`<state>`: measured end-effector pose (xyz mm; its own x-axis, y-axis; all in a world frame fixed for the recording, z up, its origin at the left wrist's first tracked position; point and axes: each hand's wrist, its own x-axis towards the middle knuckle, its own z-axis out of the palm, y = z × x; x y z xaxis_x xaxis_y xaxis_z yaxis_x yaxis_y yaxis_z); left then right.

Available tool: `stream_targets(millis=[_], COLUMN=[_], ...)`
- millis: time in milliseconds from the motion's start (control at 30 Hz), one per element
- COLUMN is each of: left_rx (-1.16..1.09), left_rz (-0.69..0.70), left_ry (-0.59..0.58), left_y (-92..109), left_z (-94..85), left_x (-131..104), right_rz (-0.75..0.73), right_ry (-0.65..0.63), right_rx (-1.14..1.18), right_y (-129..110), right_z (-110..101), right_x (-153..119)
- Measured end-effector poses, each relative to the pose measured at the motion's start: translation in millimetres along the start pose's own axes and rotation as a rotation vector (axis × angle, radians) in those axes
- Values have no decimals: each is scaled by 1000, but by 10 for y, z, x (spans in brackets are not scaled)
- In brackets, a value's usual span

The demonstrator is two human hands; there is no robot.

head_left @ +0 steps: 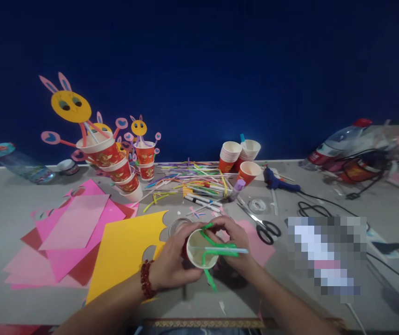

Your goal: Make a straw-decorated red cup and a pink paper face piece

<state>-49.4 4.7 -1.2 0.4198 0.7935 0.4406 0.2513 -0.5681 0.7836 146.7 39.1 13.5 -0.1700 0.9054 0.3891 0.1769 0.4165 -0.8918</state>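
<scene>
A paper cup (195,241) with a pale inside is tilted with its mouth toward me, just above the table's front part. My left hand (171,260) is wrapped round its left side, fingers and thumb closed on the wall. Bent green straws (211,280) and a pale blue-white straw (239,251) stick out past the rim, mostly to the right. At the cup's upper right, my right hand (236,239) has its fingers closed at a green straw near the rim. Part of that grip is hidden by the hand and straws.
Stacked cups with rabbit figures (71,107) stand back left. Yellow paper (123,251) and pink sheets (76,223) lie left; scissors (265,228) and a glue gun (279,180) lie right. Loose straws (192,179), markers (202,204) and cups (249,172) are behind.
</scene>
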Motion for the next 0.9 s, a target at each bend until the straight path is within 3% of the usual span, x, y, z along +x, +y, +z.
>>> stream_targets(millis=[500, 667, 767, 900], left_rx=[-26, 32, 52, 101], left_rz=[35, 69, 8, -75], left_ry=[40, 57, 108, 248], left_y=[85, 76, 51, 18], left_z=[8, -15, -23, -37], left_x=[44, 26, 1, -5], right_rz=[36, 75, 32, -74], right_ry=[-16, -73, -86, -12], right_rx=[8, 57, 92, 110], right_y=[20, 67, 57, -3], right_z=[4, 11, -3, -41], right_x=[-24, -42, -50, -57])
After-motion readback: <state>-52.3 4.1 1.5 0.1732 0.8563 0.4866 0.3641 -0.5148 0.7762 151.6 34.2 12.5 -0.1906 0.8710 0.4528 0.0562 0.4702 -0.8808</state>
